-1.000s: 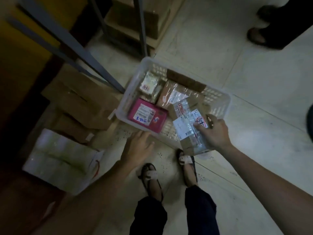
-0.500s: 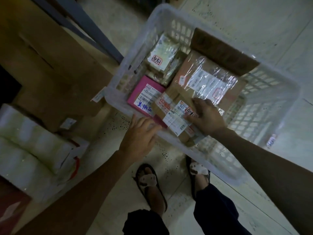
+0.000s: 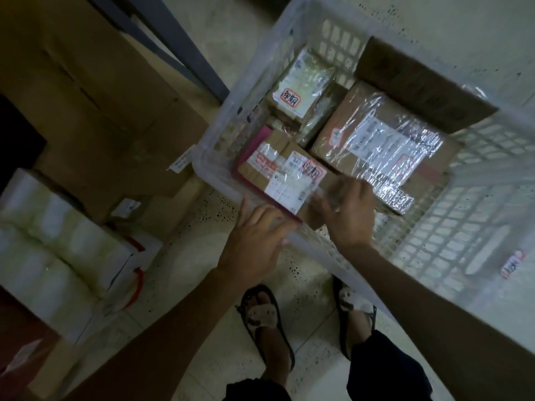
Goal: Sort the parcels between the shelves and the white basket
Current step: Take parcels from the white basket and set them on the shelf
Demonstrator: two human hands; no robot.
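The white basket [image 3: 463, 227] stands on the floor in front of my feet and holds several parcels. A small brown taped parcel [image 3: 278, 172] with white labels lies on a pink parcel [image 3: 254, 146] in the basket's near left corner. My right hand [image 3: 344, 212] grips that brown parcel's near right end. Fingers apart, my left hand [image 3: 254, 241] rests on the basket's near rim, just beside the parcel. A larger plastic-wrapped brown parcel [image 3: 382, 140] lies in the middle, and a small labelled packet [image 3: 301, 85] is at the far left.
A grey shelf post [image 3: 179, 50] slants down to the floor left of the basket. Brown cardboard boxes [image 3: 101, 96] and a white box [image 3: 58, 241] lie on the floor at the left. A dark cardboard piece [image 3: 419, 82] leans inside the basket's far wall.
The view has come much closer to the basket. My right hand has carried the small brown parcel down and left onto the pink parcel. My left hand has reached the near rim.
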